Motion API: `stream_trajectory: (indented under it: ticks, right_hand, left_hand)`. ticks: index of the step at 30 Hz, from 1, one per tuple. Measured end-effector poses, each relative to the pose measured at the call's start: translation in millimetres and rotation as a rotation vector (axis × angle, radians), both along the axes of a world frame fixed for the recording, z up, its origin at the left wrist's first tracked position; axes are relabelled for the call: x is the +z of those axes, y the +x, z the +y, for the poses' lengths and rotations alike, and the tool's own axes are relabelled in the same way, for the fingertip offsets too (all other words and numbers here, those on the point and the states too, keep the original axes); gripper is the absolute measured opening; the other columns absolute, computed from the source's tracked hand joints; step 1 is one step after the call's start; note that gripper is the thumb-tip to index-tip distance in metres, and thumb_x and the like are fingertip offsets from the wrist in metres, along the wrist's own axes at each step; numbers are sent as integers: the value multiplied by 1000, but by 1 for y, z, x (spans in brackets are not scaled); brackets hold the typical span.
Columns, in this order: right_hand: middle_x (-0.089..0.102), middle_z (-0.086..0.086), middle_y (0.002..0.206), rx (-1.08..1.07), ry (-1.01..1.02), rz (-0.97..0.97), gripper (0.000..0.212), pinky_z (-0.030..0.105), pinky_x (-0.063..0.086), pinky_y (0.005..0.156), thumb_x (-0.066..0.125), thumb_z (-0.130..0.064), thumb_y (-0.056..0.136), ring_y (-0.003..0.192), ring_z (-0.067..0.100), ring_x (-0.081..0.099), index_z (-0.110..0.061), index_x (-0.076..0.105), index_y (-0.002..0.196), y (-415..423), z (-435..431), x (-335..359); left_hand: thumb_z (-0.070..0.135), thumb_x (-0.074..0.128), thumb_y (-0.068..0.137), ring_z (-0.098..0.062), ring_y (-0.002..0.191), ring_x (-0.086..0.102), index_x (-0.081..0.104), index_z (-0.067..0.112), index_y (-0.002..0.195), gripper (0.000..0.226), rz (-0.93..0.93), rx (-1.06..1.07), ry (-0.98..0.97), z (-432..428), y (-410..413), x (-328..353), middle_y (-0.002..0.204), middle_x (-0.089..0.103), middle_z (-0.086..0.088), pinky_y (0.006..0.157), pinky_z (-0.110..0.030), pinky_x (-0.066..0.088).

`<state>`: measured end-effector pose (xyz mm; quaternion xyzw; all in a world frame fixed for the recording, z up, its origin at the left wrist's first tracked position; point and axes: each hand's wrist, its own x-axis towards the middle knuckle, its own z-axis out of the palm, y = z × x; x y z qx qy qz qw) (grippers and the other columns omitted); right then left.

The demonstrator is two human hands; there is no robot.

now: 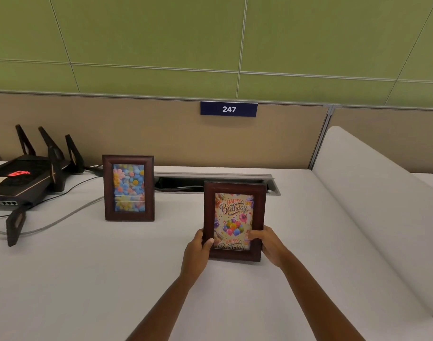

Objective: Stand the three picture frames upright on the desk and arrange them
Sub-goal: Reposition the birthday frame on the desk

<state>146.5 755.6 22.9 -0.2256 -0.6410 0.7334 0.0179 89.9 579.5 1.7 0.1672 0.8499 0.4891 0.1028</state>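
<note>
A dark wooden frame with a flower picture [128,188] stands upright on the white desk [87,279], left of centre. A second dark frame with a "Happy Birthday" balloon picture [234,217] is upright to its right, nearer to me. My left hand [198,247] grips its lower left edge with the thumb on the front. My right hand [265,241] grips its lower right edge, fingers over the picture's corner. I see only these two frames.
A black router with several antennas [26,178] sits at the far left, with grey and black cables [63,217] trailing over the desk. An open cable slot [210,179] runs behind the frames. A white side divider [370,193] rises on the right. A beige partition carries a "247" sign [229,109].
</note>
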Motion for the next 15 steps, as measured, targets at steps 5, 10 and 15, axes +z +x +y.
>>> stream_trajectory:
  ticks: [5,10,15]
  right_hand:
    - [63,8,108,-56,-6,44,39,41,49,91,51,9,80,102,28,60,-13,50,113,0,30,6]
    - [65,5,101,-134,-36,86,36,32,54,76,51,9,80,92,21,63,-15,53,106,1,73,10]
    - [67,4,98,-180,-16,101,33,32,55,73,51,9,79,90,22,65,-19,57,96,0,122,16]
  left_hand:
    - [20,41,95,-28,116,55,41,4,126,35,3,-54,16,33,-10,10,127,56,-14,95,-38,49]
    - [21,41,94,-27,114,57,44,5,123,33,-11,-104,28,82,-19,18,125,58,-14,94,-38,50]
    - [20,41,95,-26,115,56,43,5,124,33,-39,-164,41,134,-28,25,127,56,-12,95,-36,49]
